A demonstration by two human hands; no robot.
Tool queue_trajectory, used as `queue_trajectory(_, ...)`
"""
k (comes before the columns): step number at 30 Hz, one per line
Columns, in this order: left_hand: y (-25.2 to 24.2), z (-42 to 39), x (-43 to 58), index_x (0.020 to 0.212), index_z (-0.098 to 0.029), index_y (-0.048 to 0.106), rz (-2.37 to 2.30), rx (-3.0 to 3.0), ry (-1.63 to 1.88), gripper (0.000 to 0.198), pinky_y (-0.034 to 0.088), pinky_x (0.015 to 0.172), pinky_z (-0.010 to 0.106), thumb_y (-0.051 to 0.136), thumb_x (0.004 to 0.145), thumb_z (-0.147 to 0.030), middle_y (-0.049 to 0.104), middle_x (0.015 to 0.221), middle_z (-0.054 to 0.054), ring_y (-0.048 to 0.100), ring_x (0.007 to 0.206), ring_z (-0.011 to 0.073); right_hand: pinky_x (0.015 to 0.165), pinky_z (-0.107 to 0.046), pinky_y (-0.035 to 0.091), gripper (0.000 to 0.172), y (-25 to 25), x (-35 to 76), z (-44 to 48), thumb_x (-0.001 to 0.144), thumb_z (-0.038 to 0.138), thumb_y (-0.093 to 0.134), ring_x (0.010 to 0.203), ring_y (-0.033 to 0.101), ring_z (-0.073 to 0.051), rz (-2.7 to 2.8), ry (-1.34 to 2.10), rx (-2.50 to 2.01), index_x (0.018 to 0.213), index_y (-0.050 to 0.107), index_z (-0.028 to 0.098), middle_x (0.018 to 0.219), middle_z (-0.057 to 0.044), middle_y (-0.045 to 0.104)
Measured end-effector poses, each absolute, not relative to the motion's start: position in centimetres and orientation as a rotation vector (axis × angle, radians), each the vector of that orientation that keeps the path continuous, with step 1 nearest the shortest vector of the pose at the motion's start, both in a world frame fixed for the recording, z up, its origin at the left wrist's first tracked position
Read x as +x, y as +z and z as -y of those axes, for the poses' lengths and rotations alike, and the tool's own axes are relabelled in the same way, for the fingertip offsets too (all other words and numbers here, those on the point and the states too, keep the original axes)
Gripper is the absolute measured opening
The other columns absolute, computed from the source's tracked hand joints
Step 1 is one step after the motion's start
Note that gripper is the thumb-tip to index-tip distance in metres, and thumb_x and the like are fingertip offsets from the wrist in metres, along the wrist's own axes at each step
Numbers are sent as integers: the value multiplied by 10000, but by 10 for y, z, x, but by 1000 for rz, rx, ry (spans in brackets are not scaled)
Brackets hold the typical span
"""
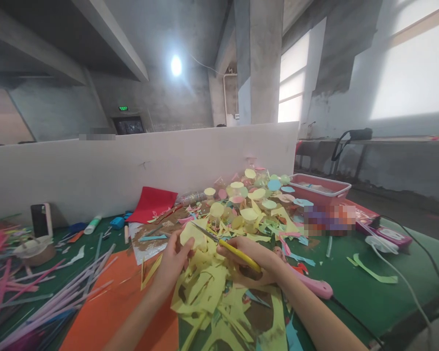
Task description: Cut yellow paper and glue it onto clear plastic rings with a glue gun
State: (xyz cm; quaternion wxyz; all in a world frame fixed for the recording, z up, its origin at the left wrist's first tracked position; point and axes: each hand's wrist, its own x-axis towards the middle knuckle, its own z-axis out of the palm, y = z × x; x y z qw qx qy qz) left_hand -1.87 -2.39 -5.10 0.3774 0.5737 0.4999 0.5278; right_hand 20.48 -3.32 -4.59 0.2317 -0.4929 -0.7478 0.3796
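Between the thumb and fingers of my left hand [177, 258] is a pale yellow paper circle [190, 237]. My right hand [250, 256] grips a pair of yellow-handled scissors [237, 253]. The blades point left and reach close to the circle's upper edge; whether they touch it I cannot tell. Beneath both hands lies a heap of yellow paper scraps [205, 287], with curved cut-outs in some sheets. Beyond the hands, many round paper pieces [249, 214] in yellow, pink, green and blue sit over clear cups or similar shapes.
An orange sheet [120, 302] and pink and purple straws [76, 287] lie left, near a propped phone [41, 220]. Red paper [151, 204] leans at the back. A pink glue gun [314, 285] with a cord lies right, below a pink basket [322, 190]. A white partition [95, 170] stands behind.
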Motion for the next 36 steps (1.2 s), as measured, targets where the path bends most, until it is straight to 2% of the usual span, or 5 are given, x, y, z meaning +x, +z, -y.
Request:
queue_trajectory(7,-49,24,-20,1135,-190,561,-1256,1528,1318,520,372,397,199,672,718,-479,520,584,-64,501,467,123,460,-214,308,441,-39,210,32,839,610,522,493,435,-100,2150,1058,-1291,694,462,198,563,37,471)
queue_trajectory(15,-45,21,-23,1108,-199,586,-1247,1483,1311,498,403,423,205,656,723,-508,586,694,-42,493,463,97,432,-214,299,454,-36,211,37,791,609,574,452,410,-91,2003,1153,-1361,643,455,197,533,42,441)
queue_trajectory(25,-40,20,-27,1070,-169,654,-1261,1551,1254,488,436,512,229,656,697,-484,615,647,-38,505,494,117,459,-215,295,393,-31,216,35,826,566,558,491,393,-89,2206,1072,-1275,712,463,202,577,53,451)
queue_trajectory(31,-36,22,-24,1109,-155,642,-1258,1613,1252,537,433,499,230,627,714,-518,619,648,-25,527,516,133,432,-223,261,465,-30,215,37,783,606,581,453,347,-86,2056,1165,-1313,606,425,204,501,61,378)
queue_trajectory(36,-35,24,-22,1110,-162,624,-1303,1550,1270,546,399,440,220,611,730,-553,575,585,-50,462,416,106,432,-228,239,512,-23,215,43,764,630,587,449,300,-83,1959,1182,-1324,569,367,212,475,69,327)
